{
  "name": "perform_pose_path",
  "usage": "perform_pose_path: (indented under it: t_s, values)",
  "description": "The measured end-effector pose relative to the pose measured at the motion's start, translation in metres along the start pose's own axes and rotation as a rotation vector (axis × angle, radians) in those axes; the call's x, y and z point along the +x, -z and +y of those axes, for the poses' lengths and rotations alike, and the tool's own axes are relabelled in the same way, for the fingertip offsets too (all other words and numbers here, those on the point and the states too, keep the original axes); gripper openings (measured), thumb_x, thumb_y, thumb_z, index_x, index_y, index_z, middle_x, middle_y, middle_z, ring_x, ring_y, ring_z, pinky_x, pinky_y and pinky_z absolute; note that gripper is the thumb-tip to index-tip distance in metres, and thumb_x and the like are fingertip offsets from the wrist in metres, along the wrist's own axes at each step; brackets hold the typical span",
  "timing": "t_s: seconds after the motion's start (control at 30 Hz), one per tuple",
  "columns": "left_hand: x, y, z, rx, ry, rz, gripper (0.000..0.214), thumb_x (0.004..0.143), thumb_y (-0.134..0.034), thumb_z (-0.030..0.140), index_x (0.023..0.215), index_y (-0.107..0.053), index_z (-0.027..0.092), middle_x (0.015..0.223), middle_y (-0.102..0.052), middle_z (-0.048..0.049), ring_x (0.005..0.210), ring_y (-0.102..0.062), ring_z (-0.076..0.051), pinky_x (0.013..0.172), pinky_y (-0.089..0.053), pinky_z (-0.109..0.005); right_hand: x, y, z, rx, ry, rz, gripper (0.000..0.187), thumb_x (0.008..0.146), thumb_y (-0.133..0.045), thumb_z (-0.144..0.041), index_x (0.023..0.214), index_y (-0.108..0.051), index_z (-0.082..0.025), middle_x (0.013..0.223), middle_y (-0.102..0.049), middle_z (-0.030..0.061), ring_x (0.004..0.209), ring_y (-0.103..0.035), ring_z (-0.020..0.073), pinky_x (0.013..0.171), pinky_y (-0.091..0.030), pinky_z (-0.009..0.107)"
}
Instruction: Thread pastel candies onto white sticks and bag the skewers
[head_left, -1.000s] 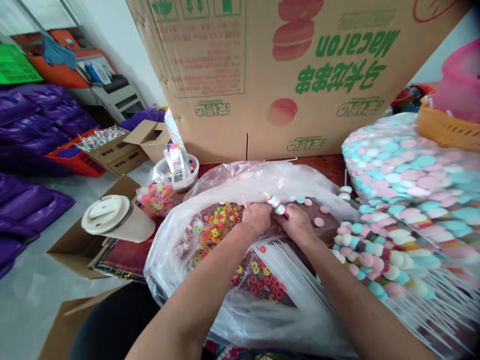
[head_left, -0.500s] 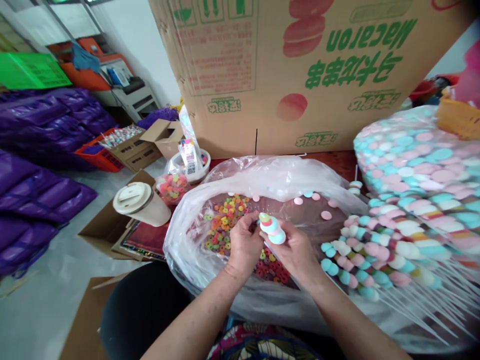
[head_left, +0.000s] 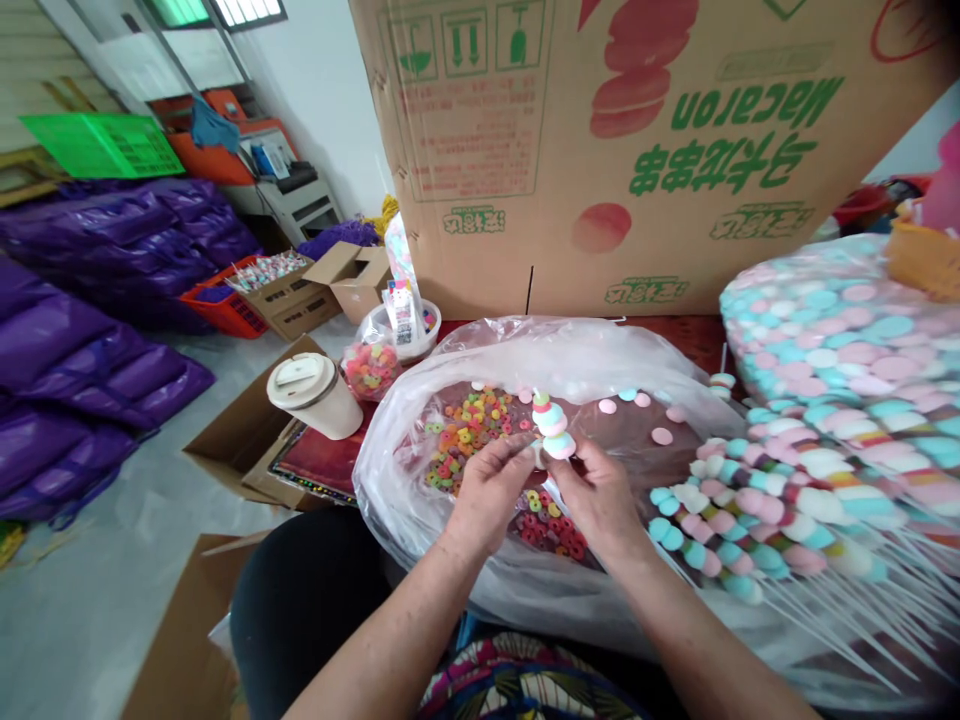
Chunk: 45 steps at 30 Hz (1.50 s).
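Note:
My right hand grips a candy skewer upright; pink, white and blue marshmallow discs are stacked on it. My left hand pinches at the base of that stack with its fingertips; what it pinches is too small to tell. Both hands hover over a clear plastic bag spread on the table, with a heap of colourful ring candies and loose pastel discs on it.
Finished marshmallow skewers lie in a row at the right, beside a big bag of pastel marshmallows. A large Macaron carton stands behind. A lidded white cup, small candy bag and tub sit left.
Both hands lifted from the bag toward me, bringing up a skewer with stacked marshmallow discs; it now stands upright. The camera view shifted left.

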<state>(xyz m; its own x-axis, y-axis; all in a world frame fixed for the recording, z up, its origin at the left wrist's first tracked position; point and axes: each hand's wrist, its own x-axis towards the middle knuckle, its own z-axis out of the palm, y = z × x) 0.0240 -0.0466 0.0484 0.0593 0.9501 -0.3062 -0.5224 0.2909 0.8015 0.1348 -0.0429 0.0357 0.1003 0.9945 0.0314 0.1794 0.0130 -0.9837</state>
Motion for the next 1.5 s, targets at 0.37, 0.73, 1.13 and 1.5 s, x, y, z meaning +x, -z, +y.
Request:
perform_pose_path:
  t_s: [0.37,0.73,1.13,1.5]
  values:
    - [0.01,0.012,0.009,0.06,-0.038,0.231,0.035,0.051,-0.078,0.019,0.083,-0.065,0.014,0.064,-0.068,0.0004,0.053,-0.059,-0.01,0.055,-0.05,-0.023,-0.033,0.059,-0.015,-0.493,0.12,-0.248,0.032,0.088,-0.045,-0.041,0.077,-0.065,-0.018,0.06,-0.058,-0.0004,0.056,-0.052,0.0134,0.054,-0.038,0.023]
    - [0.015,0.02,0.002,0.501,-0.309,0.342,0.029,0.057,-0.067,0.017,0.086,-0.069,0.015,0.057,-0.06,0.0041,0.051,-0.051,-0.008,0.049,-0.04,-0.019,-0.038,0.046,-0.009,-1.009,0.425,-0.149,0.031,0.09,-0.036,-0.02,0.083,-0.067,-0.02,0.068,-0.07,0.0035,0.054,-0.062,0.0166,0.05,-0.034,0.026]
    - [0.019,0.027,-0.005,0.512,-0.24,0.236,0.025,0.065,-0.063,0.021,0.089,-0.066,0.015,0.062,-0.061,0.003,0.052,-0.051,-0.008,0.052,-0.043,-0.02,-0.04,0.043,-0.011,-1.14,0.35,-0.182,0.024,0.087,-0.042,-0.018,0.08,-0.065,-0.02,0.067,-0.069,0.0026,0.053,-0.062,0.0172,0.049,-0.029,0.026]
    - [0.015,0.034,-0.015,1.009,-0.511,0.273,0.029,0.069,-0.057,0.014,0.092,-0.073,0.02,0.076,-0.071,-0.0007,0.067,-0.063,-0.013,0.072,-0.052,-0.027,-0.038,0.03,-0.02,-1.215,0.238,-0.225,0.02,0.086,-0.046,-0.017,0.086,-0.066,-0.02,0.065,-0.068,0.0033,0.056,-0.063,0.0181,0.049,-0.028,0.027]
